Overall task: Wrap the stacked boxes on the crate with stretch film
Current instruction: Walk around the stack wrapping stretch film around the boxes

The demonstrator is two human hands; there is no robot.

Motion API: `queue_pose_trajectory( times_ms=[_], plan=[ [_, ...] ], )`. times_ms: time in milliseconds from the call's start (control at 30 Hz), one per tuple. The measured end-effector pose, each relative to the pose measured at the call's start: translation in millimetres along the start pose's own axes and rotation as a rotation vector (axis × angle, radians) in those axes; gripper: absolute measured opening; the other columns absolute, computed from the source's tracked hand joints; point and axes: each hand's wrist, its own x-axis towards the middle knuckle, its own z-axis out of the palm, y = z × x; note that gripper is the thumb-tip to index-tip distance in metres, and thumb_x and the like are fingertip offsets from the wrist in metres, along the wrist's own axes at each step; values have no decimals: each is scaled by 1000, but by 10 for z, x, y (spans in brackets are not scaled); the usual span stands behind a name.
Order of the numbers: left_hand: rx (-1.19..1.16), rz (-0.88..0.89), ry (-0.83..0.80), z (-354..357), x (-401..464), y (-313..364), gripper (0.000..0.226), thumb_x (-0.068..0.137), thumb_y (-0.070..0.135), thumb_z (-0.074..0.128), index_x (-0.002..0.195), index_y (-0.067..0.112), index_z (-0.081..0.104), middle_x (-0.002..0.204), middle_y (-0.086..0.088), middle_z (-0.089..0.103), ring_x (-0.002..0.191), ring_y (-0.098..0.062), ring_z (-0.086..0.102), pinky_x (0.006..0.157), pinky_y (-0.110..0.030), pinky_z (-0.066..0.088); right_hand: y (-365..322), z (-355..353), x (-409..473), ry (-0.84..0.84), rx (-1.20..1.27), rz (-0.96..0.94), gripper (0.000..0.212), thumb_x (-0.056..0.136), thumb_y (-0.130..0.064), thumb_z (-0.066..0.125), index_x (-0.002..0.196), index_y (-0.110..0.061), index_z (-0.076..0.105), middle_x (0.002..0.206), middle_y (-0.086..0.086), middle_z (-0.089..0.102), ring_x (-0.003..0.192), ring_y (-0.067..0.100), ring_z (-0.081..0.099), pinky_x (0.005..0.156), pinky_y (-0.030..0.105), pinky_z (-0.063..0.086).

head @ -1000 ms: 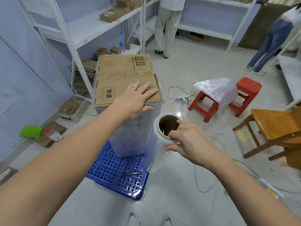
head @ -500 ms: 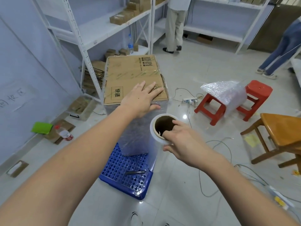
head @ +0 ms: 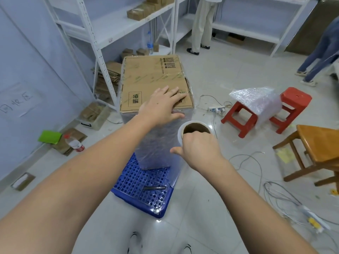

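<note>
Hands [head: 161,105] on box edge [head: 156,110], film roll [head: 194,128] alongside

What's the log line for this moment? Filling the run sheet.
left hand: flat on box stack | right hand: grips film roll | stack sides: filmed

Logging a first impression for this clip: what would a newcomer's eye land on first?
The film-wrapped stack of boxes stands centre frame on a blue crate. The left hand lies flat on its top near corner, while the right hand grips a stretch film roll beside it. Red stools sit at right.
</note>
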Motion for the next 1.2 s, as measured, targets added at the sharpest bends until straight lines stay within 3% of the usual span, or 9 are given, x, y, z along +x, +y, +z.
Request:
queue_pose_trajectory(
  times_ms=[167,300,400,533,733,833,933,1067,1200],
  plan=[
    [-52,15,17,17,-40,-44,82,94,69,55,162,38,23,171,0,22,158,-33,16,128,-50,13,-168,-91,0,-138,83,110,38,88,-52,66,90,-18,50,74,1,50,70,24,49,61,32,41],
    [-93,36,25,14,-49,-67,87,90,65,66,161,35,28,170,0,24,157,-31,19,128,-50,13,-351,-29,99,4,42,193,24,92,-35,58,90,-17,42,94,6,66,69,25,47,64,32,37],
    [-216,55,60,-26,-29,-136,88,80,56,81,155,31,43,165,2,37,154,-26,29,127,-52,16,-540,28,222,63,19,334,48,87,-59,59,80,-13,50,72,0,59,64,20,51,65,32,36],
    [-335,101,62,-23,-19,-217,82,77,55,83,148,28,53,161,1,43,151,-26,33,125,-53,20,-779,115,357,162,-55,454,70,75,-85,48,62,-16,40,53,-2,47,50,16,45,61,32,33],
    [-235,341,-228,-312,2,-567,96,83,55,78,162,34,28,173,1,12,159,-24,12,128,-49,13,-884,78,369,186,-53,376,48,92,-64,46,83,-19,61,74,-1,63,70,20,51,76,31,28],
    [-91,480,-244,-360,-18,-943,95,87,66,67,164,38,19,174,1,9,159,-23,9,128,-49,12,-882,-4,358,102,-41,327,43,91,-61,47,85,-20,61,75,-1,63,78,22,60,85,32,32],
    [-77,454,-200,-273,-106,-1133,90,89,78,53,163,46,15,174,5,7,160,-21,6,128,-50,4,-907,-51,344,27,-37,353,35,94,-52,52,98,-18,62,92,1,69,92,24,63,91,33,36],
    [-146,430,-142,-138,-161,-1125,80,92,74,51,161,49,19,173,8,9,160,-17,5,128,-47,-1,-869,-46,254,24,2,431,30,93,-36,60,111,-14,53,103,6,68,92,28,62,73,32,36],
    [-173,421,-136,-140,-129,-1115,79,92,73,52,160,49,22,173,9,11,159,-17,6,128,-48,0,-826,-19,300,106,-14,542,68,74,-83,53,77,-15,57,66,-1,59,59,17,57,54,29,46]
  ],
)
